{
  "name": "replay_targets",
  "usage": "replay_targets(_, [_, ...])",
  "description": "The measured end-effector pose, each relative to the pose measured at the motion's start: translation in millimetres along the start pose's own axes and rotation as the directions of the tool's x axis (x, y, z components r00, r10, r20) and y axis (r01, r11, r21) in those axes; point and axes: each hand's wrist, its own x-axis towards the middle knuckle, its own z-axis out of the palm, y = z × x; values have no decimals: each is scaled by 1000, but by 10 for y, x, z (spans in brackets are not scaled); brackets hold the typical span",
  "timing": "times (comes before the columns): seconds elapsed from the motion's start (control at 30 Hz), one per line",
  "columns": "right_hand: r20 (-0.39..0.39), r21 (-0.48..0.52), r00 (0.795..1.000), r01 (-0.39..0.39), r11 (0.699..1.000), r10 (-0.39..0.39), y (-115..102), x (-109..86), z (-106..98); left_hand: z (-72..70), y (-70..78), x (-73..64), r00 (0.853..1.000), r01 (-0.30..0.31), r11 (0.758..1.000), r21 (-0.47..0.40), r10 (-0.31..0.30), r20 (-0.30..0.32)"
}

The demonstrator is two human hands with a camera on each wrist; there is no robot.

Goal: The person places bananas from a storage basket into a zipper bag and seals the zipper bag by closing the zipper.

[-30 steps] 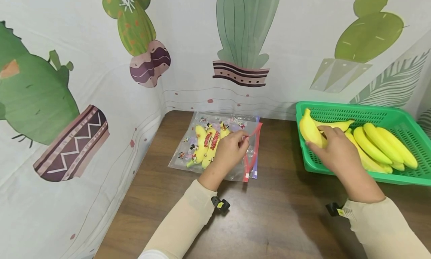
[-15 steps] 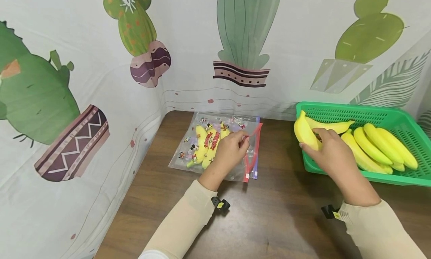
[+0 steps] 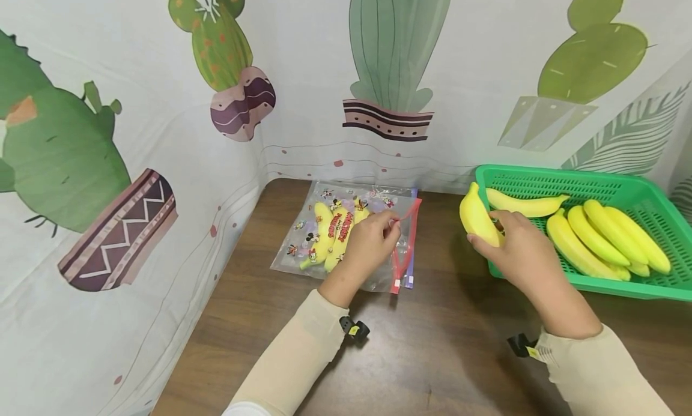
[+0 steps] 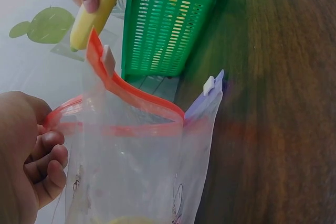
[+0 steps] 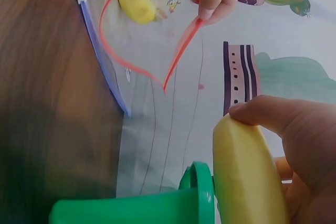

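A clear zip bag (image 3: 294,248) with cartoon prints and a red zip edge lies on the table, yellow bananas inside it. My left hand (image 3: 370,239) pinches the red edge and lifts it, so the bag's mouth gapes, as the left wrist view shows. In my right hand (image 3: 527,248) is a banana (image 3: 478,215), gripped between thumb and fingers over the left rim of the green basket (image 3: 573,174). The right wrist view shows the thumb pressing on the held banana (image 5: 244,171). Several more bananas (image 3: 600,233) lie in the basket.
Under the clear bag lies a second bag with a purple zip edge (image 3: 411,272). The brown wooden table (image 3: 432,344) meets a white cloth (image 3: 303,104) printed with cacti at its back and left.
My right hand has moved left and slightly toward me with the banana, from inside the basket to over its left rim. The left hand stays on the bag's red edge.
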Motion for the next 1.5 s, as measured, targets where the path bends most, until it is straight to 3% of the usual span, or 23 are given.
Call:
replay_targets(0.47, [-6,13,998,55,998,-55,-127,-28,110,11,-7,-3,1000,-3,1000,-10,3,-9])
replay_targets(1.17, [94,8,988,123,992,-123,-314,-17,350,16,-15,-2,1000,0,1000,-12,0,-5])
replay_targets(1.5, [163,3,980,113,994,-112,-371,13,517,30,-31,-4,1000,3,1000,-8,-3,1])
